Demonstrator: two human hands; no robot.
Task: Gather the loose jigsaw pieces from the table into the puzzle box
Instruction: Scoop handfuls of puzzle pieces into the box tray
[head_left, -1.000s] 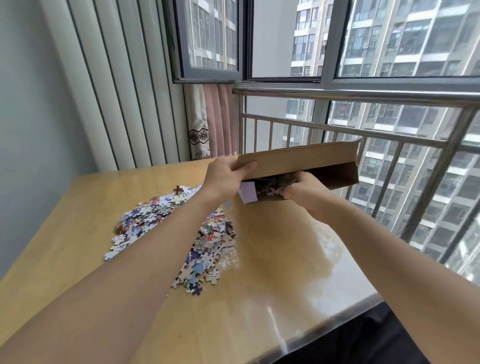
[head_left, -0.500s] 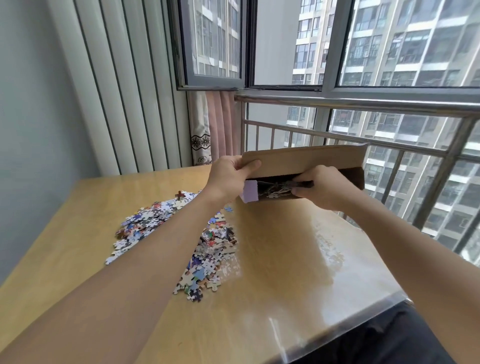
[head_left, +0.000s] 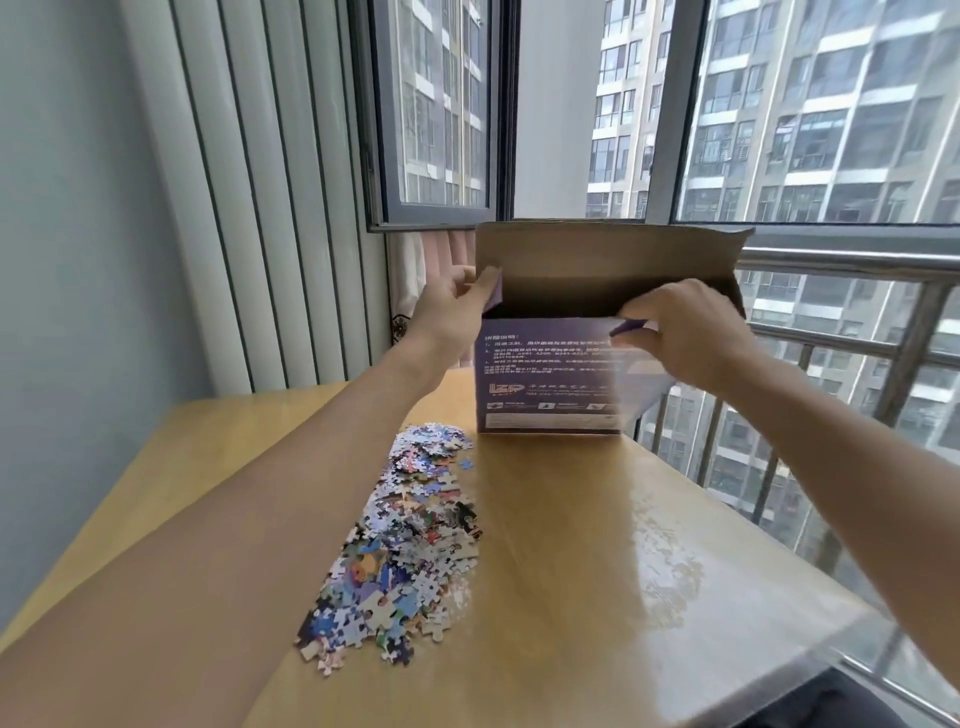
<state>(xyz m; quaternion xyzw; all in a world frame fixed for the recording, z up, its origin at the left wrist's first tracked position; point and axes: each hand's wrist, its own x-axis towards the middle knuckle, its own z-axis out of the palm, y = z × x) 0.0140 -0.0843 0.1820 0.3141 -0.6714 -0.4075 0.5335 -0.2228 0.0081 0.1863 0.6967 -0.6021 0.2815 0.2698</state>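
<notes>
The puzzle box (head_left: 550, 387) stands upright at the far side of the table, purple printed face toward me, brown lid flap raised behind its open top. My left hand (head_left: 449, 312) pinches the small purple side flap at the box's upper left corner. My right hand (head_left: 685, 332) grips the upper right edge, fingers curled round a purple flap. A long heap of loose jigsaw pieces (head_left: 405, 545) lies on the wooden table (head_left: 597, 597), in front of the box and partly hidden by my left forearm. The inside of the box is hidden from me.
A metal railing (head_left: 852, 265) and windows run along the table's far and right sides. A pale ribbed wall panel (head_left: 249, 197) and a pink curtain (head_left: 441, 254) stand behind the far left corner. The table's right edge falls off near my right forearm.
The box has been turned from lying on its side, opening toward me, to standing upright with its opening upward. Both hands rose with it and stayed at its top corners.
</notes>
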